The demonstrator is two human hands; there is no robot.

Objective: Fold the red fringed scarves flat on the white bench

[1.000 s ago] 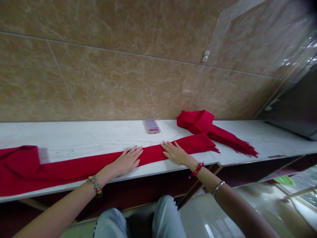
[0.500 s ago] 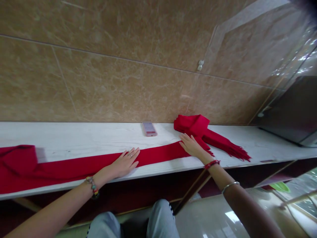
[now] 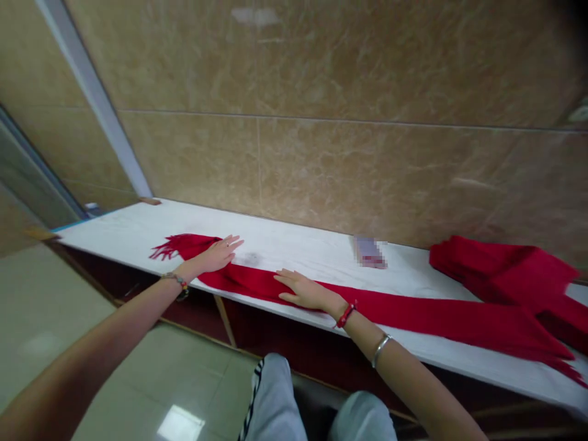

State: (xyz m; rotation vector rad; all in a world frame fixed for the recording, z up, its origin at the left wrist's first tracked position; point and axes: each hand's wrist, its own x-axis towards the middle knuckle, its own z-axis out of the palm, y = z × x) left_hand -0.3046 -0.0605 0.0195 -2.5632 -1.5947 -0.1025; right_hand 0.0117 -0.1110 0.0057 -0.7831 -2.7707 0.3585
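Note:
A long red scarf point(image 3: 413, 312) with fringed ends lies stretched along a white shelf top point(image 3: 294, 239). Toward its left end my left hand point(image 3: 219, 254) rests on the folded-over part, fingers out and spread. My right hand point(image 3: 305, 289) lies flat on the middle stretch, palm down with the fingers extended. Left of my left hand, the fringe point(image 3: 168, 248) fans out on the white surface. Neither hand grips the cloth.
Behind the scarf a blurred-out phone-like object point(image 3: 370, 252) lies near the tiled wall point(image 3: 321, 171). A second red scarf bundle point(image 3: 500, 269) is heaped at the right. Dark open compartments point(image 3: 271, 331) run below the top, above a glossy floor point(image 3: 202, 361).
The view has swung left, bringing the shelf's left end and the fringe into sight. Both hands have moved left along the scarf, the left one onto its folded part.

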